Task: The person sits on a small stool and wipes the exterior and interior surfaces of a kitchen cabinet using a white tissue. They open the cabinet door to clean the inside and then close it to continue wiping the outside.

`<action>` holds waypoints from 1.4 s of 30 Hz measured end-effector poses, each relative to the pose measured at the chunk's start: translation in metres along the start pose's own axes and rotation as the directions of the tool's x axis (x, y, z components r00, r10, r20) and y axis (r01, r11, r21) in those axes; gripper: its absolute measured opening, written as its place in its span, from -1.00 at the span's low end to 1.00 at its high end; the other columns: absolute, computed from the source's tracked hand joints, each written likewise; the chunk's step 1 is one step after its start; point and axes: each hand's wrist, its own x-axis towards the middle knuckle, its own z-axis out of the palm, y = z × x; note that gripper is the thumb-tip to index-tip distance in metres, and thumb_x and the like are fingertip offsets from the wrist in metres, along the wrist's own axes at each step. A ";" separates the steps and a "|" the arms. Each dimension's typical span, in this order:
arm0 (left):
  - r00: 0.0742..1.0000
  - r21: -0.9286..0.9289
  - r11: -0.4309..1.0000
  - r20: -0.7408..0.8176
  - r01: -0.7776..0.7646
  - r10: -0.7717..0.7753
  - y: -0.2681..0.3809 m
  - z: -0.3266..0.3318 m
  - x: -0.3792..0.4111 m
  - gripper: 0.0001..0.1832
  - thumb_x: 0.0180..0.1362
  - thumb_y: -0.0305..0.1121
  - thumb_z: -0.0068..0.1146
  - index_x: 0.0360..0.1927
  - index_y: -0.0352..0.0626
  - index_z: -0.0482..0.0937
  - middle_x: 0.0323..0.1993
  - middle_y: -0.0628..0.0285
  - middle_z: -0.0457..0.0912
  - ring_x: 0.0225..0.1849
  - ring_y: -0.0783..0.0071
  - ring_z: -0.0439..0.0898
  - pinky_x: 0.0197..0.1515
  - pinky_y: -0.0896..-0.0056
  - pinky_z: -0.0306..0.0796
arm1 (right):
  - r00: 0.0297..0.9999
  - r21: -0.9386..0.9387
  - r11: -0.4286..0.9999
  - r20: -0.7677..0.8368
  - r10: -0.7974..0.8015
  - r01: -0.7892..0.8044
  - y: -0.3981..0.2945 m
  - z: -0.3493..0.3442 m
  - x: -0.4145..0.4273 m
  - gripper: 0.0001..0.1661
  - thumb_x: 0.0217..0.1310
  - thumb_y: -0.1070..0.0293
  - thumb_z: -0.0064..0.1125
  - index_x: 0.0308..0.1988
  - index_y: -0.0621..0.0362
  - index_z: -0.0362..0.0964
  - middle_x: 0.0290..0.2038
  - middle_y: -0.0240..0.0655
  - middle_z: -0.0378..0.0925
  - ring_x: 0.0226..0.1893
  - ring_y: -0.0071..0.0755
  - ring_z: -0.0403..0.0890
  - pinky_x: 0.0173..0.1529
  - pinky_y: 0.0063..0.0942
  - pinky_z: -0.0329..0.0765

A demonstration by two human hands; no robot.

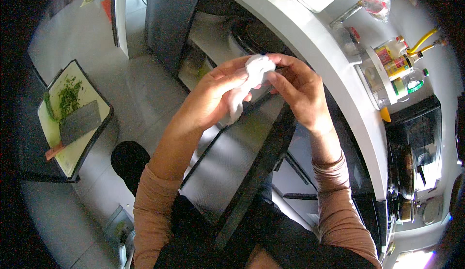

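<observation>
Between my two hands is a crumpled white piece, soft like a plastic bag or tissue (258, 69); its exact material is hard to tell. My left hand (214, 94) grips it with thumb and fingers, and a loose tail of it hangs below that palm. From the other side, my right hand (299, 89) pinches its upper edge between thumb and fingertips. Both hands are raised in front of an open lower cabinet (214, 32). Beneath my forearms is an open door or drawer panel (232, 152) with a dark edge.
At left, a cutting board (85, 132) bears chopped greens (71, 96) and a cleaver (80, 121). A pale counter edge (327, 51) curves along the right. Beyond it are bottles on a wall rack (394, 69) and a pan (408, 174). A round dark pot (254, 36) sits inside the cabinet.
</observation>
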 end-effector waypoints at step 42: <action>0.963 0.511 0.818 -0.192 0.263 -0.190 -0.064 -0.027 -0.107 -0.79 -0.03 -0.42 0.11 -0.27 -0.19 0.55 -0.48 0.19 0.52 -0.37 0.37 0.51 -0.21 0.45 0.37 | 0.852 -0.445 0.748 0.073 -0.518 0.493 0.044 0.020 -0.059 -0.19 0.23 -0.13 -0.70 -0.39 0.23 0.45 -0.34 -0.14 0.51 -0.14 -0.11 0.45 0.18 -0.09 0.04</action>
